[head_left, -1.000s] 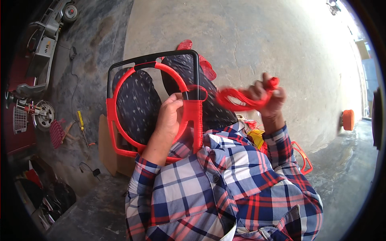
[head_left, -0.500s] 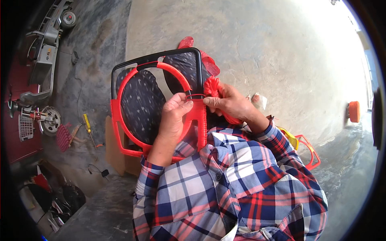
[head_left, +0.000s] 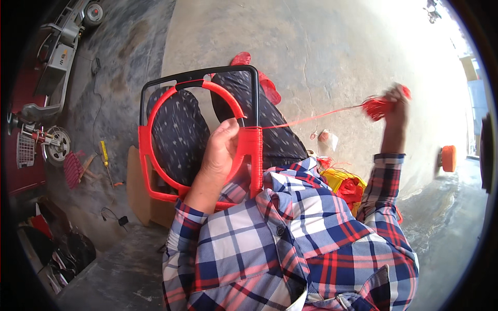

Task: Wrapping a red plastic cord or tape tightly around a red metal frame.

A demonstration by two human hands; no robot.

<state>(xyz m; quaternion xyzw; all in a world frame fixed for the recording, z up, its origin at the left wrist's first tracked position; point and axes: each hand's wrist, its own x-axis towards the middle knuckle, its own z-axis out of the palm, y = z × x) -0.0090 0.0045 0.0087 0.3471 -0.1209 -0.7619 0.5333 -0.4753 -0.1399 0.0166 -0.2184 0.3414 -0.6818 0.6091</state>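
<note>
On my lap rests a black frame with a round ring inside it, much of both wrapped in red cord. My left hand is closed on the frame's right side, its thumb by the wrapped bar; its other fingers are partly hidden. Out to the right, my right hand is raised, blurred, and closed around a red cord bundle. A taut strand of red cord runs from the bundle to the top of the wrapped section.
A yellow bag with red stuff lies by my right side. An orange block-like object stands farther right. To the left are a yellow-handled screwdriver, a cardboard piece, a black adapter and a two-wheeler's wheel.
My right hand has swung away from the frame to the right with the cord bundle, drawing the strand taut. My left hand stays on the frame. The yellow bag shows more now.
</note>
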